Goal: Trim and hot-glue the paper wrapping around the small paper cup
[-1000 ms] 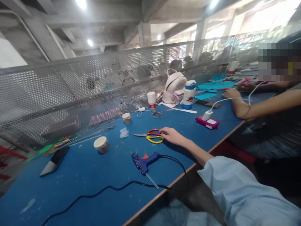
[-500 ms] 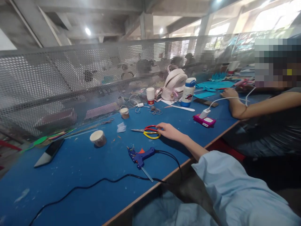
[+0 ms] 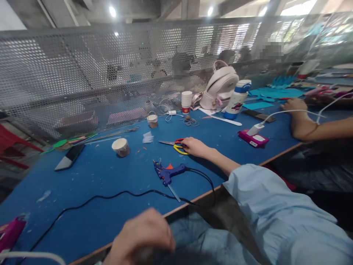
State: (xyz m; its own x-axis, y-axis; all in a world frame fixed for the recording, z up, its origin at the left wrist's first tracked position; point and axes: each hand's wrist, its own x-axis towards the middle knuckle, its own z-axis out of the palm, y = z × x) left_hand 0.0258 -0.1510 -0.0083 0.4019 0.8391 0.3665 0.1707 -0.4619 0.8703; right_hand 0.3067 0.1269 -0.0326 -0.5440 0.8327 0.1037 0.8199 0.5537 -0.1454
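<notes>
My right hand is closed on the handles of a pair of scissors, one loop red and the other yellow, lying on the blue table with the blades pointing left. My left hand is at the table's front edge, blurred by motion, its fingers bent downward and mostly hidden. Between the two hands rests a blue hot glue gun with an orange trigger and a clear glue stick poking out. A small round tub and a white scrap lie left of the scissors.
A black cord crosses the table. Farther back stand a small handled bucket, stacked paper cups, a backpack and a bottle. A purple power strip and a co-worker's arm are to the right; a phone lies left.
My left hand has come into view at the bottom. My right hand now has its fingers farther over the scissors' handles. The view has tilted down and shifted left.
</notes>
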